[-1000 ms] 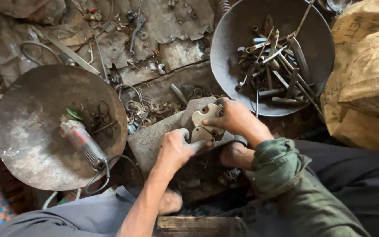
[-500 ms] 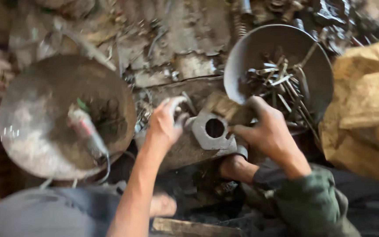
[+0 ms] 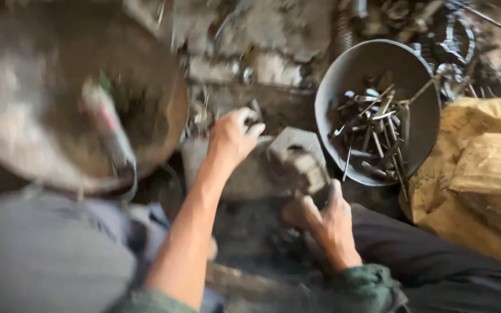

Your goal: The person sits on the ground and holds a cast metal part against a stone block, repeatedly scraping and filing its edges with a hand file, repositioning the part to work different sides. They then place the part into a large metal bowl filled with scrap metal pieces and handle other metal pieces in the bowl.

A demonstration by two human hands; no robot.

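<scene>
nearest the camera: grey trouser leg (image 3: 42,255) at left, dark trouser leg (image 3: 436,261) at right. right hand (image 3: 325,220) – grip closed on the lower edge of a grey metal block (image 3: 299,159), fingers wrapped under it. the block sits tilted on a flat grey slab (image 3: 233,174) between the knees. left hand (image 3: 233,136) rests on the slab's upper left, fingers curled together around a small pale part; blur hides what it is. farther left – a wide shallow metal pan (image 3: 30,133) holding a power tool (image 3: 108,130). farther right, a dark bowl (image 3: 354,75) of metal rods beside a yellow sack (image 3: 482,174).
</scene>
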